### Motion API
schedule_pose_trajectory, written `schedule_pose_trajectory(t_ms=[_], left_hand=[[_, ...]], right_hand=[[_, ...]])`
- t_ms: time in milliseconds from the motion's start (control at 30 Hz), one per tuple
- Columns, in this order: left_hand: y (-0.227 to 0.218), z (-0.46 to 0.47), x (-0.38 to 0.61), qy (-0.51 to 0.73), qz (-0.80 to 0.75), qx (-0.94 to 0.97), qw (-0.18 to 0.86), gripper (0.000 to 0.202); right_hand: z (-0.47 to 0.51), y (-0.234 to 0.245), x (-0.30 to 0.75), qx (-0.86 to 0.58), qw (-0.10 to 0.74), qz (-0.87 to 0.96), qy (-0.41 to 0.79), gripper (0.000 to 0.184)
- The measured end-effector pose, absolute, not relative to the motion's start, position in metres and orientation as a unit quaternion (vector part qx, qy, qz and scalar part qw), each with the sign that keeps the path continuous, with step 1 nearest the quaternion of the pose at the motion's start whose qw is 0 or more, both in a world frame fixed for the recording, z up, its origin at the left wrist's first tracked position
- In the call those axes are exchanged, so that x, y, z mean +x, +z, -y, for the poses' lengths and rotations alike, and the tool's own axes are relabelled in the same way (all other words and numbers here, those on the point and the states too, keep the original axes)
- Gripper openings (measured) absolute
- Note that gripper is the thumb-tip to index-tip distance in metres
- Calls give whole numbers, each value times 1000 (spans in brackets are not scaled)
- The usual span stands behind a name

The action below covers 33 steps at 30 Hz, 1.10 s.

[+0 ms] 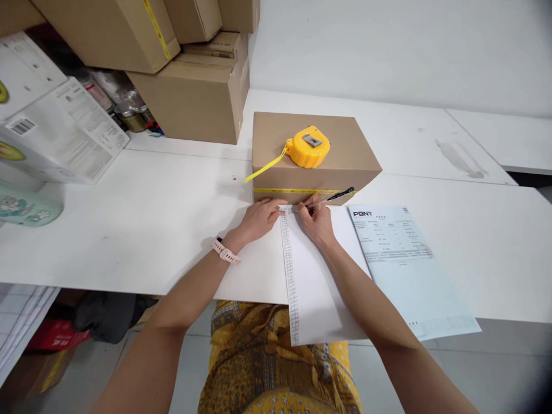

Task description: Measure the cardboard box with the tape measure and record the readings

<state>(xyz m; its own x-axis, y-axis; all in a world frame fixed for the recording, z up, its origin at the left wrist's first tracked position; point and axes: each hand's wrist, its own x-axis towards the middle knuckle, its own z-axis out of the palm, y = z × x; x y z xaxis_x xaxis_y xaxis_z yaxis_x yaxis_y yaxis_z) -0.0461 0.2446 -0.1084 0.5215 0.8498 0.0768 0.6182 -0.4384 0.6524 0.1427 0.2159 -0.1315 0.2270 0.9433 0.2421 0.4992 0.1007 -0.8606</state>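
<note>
A black-tipped pen is gripped in my right hand, its lower end at the top of a white sheet of paper. Small dark handwriting runs in a narrow column down the sheet's left edge. My left hand lies with fingers extended and fingertips at the sheet's upper left corner, beside the front of a cardboard box. On that box rests a yellow tape measure with a yellow strap hanging toward the left. The pen's point is partly hidden by my right fingers.
A printed pale blue document lies right of the sheet, overhanging the table's front edge. Stacked cartons stand at the back left. White printed boxes and a green bottle are at far left. A wall closes the back.
</note>
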Motion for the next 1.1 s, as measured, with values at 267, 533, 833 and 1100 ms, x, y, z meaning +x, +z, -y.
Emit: schedule_pose_trajectory(t_ms=[267,533,833,1100], left_hand=[[-107,-245,-47,199,-442,827,285,33],[-111,-246,-47,207,-439,836,257,29],[-72,-222,-41,464,-431,772,49,21],[6,-257,17,413,-498,753,116,89]], right_hand=[[-184,-107,177,-623,365,686,91,17],[-146,-129,229,-697,101,703,-100,36],[-145,-145,226,-705,172,676,-128,45],[-146,-146,227,-701,228,667,-111,33]])
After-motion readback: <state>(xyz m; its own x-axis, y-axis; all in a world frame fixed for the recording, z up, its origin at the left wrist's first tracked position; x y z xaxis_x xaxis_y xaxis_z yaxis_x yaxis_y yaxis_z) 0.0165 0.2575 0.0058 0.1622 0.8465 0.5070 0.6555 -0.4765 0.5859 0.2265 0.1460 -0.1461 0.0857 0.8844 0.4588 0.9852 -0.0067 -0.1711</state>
